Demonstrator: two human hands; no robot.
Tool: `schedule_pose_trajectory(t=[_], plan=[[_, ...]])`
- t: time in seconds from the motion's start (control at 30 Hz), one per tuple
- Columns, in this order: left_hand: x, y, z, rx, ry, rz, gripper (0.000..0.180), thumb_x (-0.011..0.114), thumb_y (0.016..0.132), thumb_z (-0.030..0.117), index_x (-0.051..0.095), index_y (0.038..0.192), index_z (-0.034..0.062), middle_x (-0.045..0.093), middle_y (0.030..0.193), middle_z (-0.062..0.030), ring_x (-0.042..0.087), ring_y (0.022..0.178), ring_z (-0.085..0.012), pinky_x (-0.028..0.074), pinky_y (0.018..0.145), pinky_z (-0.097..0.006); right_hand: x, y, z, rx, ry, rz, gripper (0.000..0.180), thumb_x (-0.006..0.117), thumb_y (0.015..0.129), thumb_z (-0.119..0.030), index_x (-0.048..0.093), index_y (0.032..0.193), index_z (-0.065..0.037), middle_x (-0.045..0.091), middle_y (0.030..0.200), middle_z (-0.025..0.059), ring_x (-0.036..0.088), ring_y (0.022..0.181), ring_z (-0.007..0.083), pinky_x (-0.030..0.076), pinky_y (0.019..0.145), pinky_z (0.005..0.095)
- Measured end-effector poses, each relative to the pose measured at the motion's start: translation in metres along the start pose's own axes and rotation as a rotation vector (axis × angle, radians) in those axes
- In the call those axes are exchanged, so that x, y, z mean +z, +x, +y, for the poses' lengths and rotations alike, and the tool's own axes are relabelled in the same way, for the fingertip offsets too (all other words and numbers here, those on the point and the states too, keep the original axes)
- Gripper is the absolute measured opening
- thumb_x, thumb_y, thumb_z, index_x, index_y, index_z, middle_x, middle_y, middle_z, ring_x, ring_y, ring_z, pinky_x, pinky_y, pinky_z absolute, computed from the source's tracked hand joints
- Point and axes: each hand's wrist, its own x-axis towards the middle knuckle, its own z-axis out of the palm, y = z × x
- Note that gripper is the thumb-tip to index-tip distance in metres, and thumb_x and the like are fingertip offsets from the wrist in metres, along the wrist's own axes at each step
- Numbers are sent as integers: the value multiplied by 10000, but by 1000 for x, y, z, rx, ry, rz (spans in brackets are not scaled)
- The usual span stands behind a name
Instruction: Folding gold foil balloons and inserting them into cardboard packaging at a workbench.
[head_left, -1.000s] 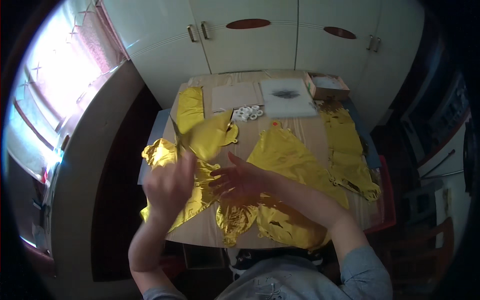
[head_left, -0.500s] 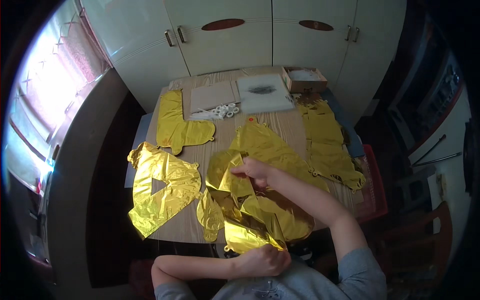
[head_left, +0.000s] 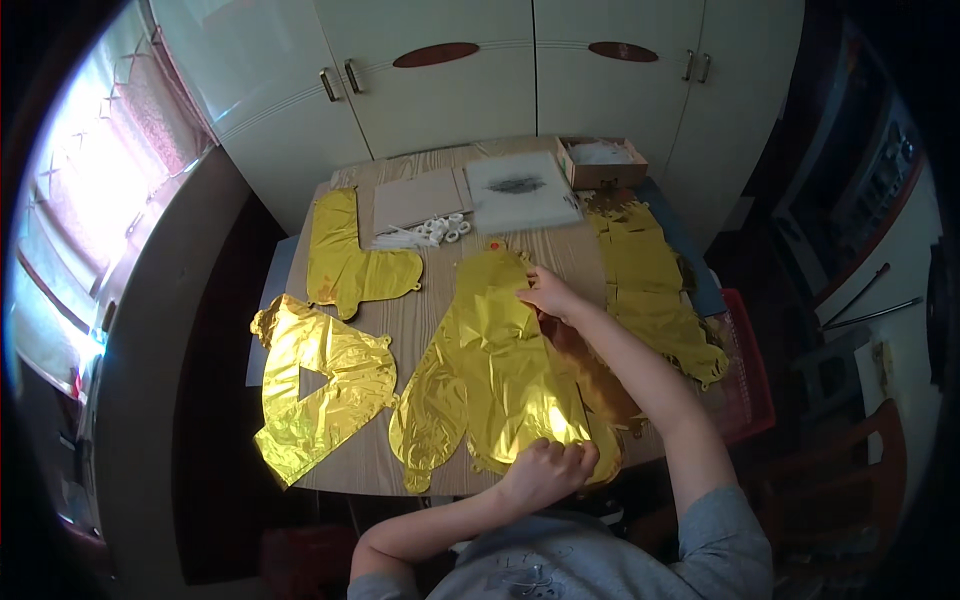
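A flat gold foil balloon (head_left: 505,370) is stretched lengthwise between my hands. My left hand (head_left: 548,470) is closed in a fist on its near end, by the table's front edge. Farther up, my right hand (head_left: 550,294) pinches its right edge near the far end. Beneath it more gold foil (head_left: 430,425) spreads over the wood-grain table. To the left lies a crinkled gold foil balloon (head_left: 340,365) with a triangular hole. An L-shaped gold foil balloon (head_left: 345,265) rests behind that one.
More flat gold foil (head_left: 645,270) runs along the table's right side. At the back sit a beige board (head_left: 415,202), small white rolls (head_left: 445,230), a clear plastic packet (head_left: 522,190) and an open box (head_left: 605,165). A red crate (head_left: 750,370) stands beside the table.
The folded foil between my hands has been pulled out long and smooth. My right hand has moved away and slightly right; my left hand has risen and moved slightly right.
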Motion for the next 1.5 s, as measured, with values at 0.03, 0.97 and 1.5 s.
schedule_pose_trajectory(t=[0.03,0.97,1.5], plan=[[0,-1,0,-41,-3,12,289,598,740,207,604,1003,90,508,634,34,561,534,-99,445,483,-245,2,-6,-7,72,8,-14,499,668,858,-100,420,1277,11,620,884,74,560,661,113,467,561,261],[50,-10,-168,-447,-199,-218,692,627,823,485,457,1363,87,377,1452,-195,298,1384,-380,263,1106,-519,-15,-16,19,-97,-307,47,219,616,797,-178,688,951,-39,688,841,84,661,784,190,511,723,310],[52,-23,-176,-423,-206,-260,729,566,848,541,415,1395,84,354,1472,-186,280,1391,-378,223,1129,-524,-12,-27,4,-112,-356,23,154,599,818,-118,661,928,-29,613,734,3,558,662,87,465,629,255]])
